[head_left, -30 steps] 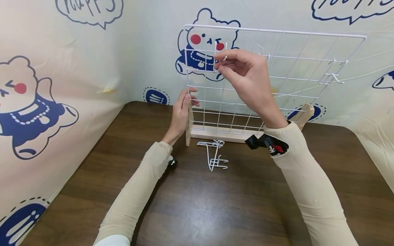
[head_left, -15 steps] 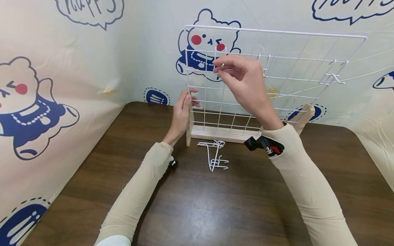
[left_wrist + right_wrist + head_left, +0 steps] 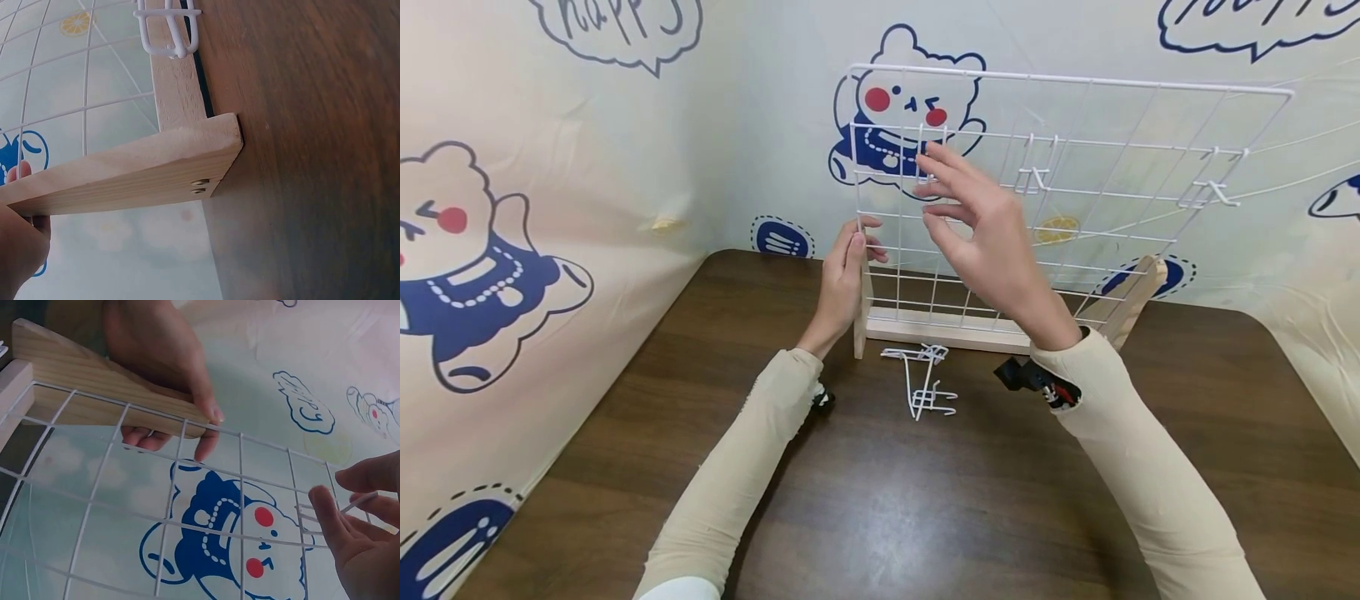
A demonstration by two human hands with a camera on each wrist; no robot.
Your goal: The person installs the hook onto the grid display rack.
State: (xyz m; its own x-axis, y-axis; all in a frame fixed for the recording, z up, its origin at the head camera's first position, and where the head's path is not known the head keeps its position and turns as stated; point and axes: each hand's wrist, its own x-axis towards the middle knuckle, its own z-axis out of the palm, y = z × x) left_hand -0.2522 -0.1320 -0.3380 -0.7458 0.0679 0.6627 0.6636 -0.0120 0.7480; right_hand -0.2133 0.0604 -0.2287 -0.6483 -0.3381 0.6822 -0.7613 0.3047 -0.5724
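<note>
A white wire grid panel (image 3: 1075, 78) stands upright in a wooden stand. My left hand (image 3: 842, 271) grips the stand's left side post (image 3: 137, 169), thumb in front and fingers behind, as the right wrist view also shows. Near the panel's upper left, my right hand (image 3: 988, 233) has its fingers spread around a white wire hook (image 3: 361, 500) that hangs on the grid. Its fingers look relaxed and do not pinch the hook; whether a fingertip touches it is unclear. In the head view the hand covers most of this hook.
Two more white hooks hang on the grid, a middle hook (image 3: 1036, 178) and a right hook (image 3: 1213, 190). Several loose wire hooks (image 3: 925, 400) lie on the brown table (image 3: 880, 517) before the stand. A printed cloth (image 3: 760, 125) hangs behind.
My right hand has let go of the hook, spreading its fingers and shifting slightly down. The hook has come down a little onto the grid. My left hand has stayed put.
</note>
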